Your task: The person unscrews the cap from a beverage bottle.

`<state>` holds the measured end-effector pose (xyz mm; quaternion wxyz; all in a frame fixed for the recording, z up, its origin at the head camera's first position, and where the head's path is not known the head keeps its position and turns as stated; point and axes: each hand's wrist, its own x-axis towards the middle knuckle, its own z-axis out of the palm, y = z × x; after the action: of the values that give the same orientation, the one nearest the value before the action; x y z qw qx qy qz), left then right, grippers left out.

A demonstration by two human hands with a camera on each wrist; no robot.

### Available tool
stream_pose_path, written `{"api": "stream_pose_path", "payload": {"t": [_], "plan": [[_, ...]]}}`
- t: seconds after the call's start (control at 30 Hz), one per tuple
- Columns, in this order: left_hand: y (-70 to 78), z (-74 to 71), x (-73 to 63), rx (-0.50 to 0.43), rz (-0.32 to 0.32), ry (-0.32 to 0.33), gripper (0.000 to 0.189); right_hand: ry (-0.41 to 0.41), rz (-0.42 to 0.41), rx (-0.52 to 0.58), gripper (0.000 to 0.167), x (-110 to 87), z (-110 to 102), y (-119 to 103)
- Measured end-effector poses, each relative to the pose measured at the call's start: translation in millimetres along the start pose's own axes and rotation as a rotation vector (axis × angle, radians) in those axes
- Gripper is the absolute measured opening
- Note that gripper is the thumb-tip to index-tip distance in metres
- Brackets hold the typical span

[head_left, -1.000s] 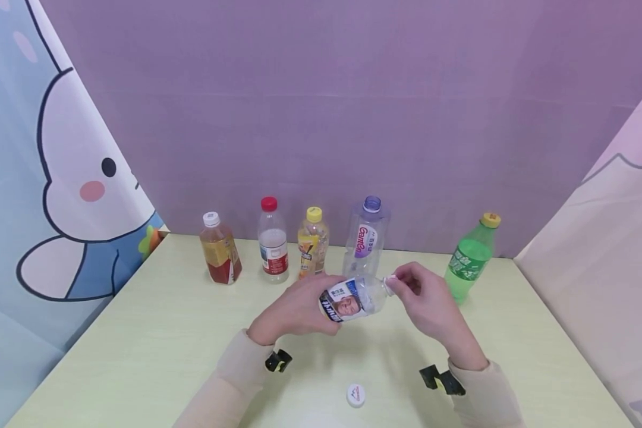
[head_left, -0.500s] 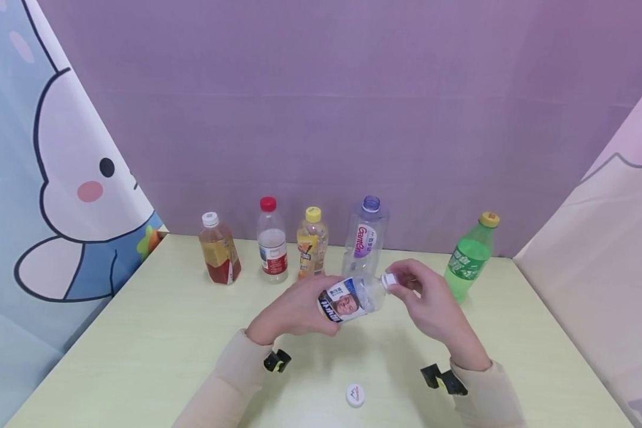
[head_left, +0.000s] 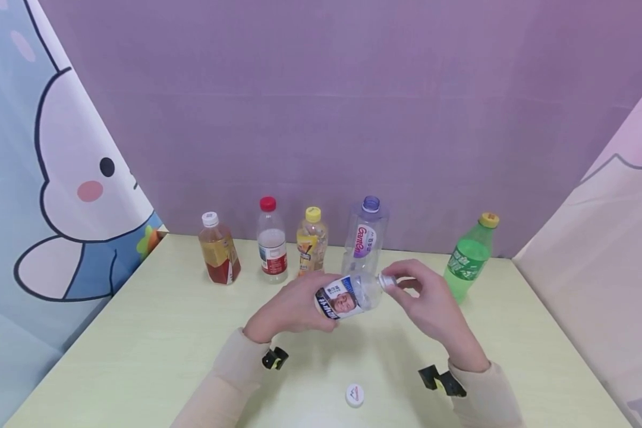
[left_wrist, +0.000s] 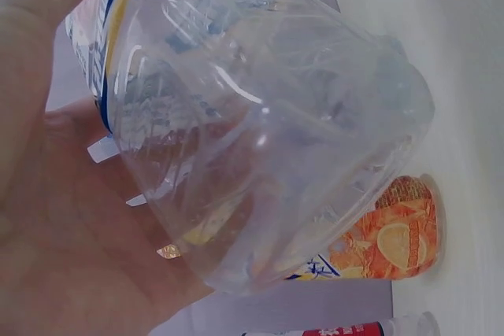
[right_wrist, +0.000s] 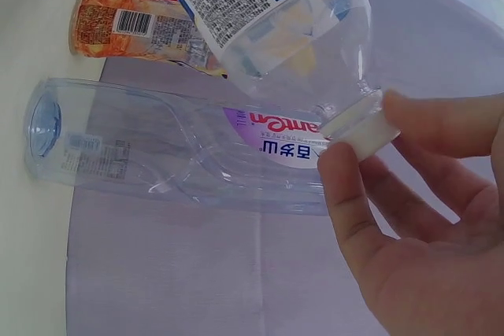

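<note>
Clear labelled bottle (head_left: 348, 297), one: tilted above the table (head_left: 139, 356), neck toward its right edge; body clasped in left hand (head_left: 298, 303). White cap (right_wrist: 367, 133), one: at the bottle's neck, pinched by right hand (head_left: 430, 300). Green bottle (head_left: 468, 263), one: upright, near back right corner.

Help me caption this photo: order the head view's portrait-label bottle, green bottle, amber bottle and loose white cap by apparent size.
1. Portrait-label bottle and green bottle: unsure which is larger; the left hand covers part of the former.
2. Amber bottle
3. Loose white cap
</note>
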<state>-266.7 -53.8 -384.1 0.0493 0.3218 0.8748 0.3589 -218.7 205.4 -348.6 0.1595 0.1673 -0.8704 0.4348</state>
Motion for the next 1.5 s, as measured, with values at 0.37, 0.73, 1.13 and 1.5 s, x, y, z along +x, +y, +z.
{"api": "stream_pose_path", "payload": {"t": [0.37, 0.73, 1.13, 1.5], "plan": [[0.1, -0.8, -0.5, 0.024, -0.021, -0.004, 0.070, 0.102, -0.001, -0.026, 0.014, 1.2, 5.4, 3.6], [1.6, -2.7, -0.2, -0.010, -0.018, -0.007, 0.066, 0.075, 0.078, -0.025, 0.024, 1.7, 5.4, 1.7], [-1.7, -3.7, 0.9, -0.002, 0.005, -0.001, 0.064, 0.076, 0.042, 0.013, 0.022, 1.4, 5.3, 0.3], [0.2, -1.3, -0.5, 0.029, -0.017, -0.008, 0.070, 0.094, 0.046, -0.001, 0.016, 1.0, 4.7, 0.1]]}}
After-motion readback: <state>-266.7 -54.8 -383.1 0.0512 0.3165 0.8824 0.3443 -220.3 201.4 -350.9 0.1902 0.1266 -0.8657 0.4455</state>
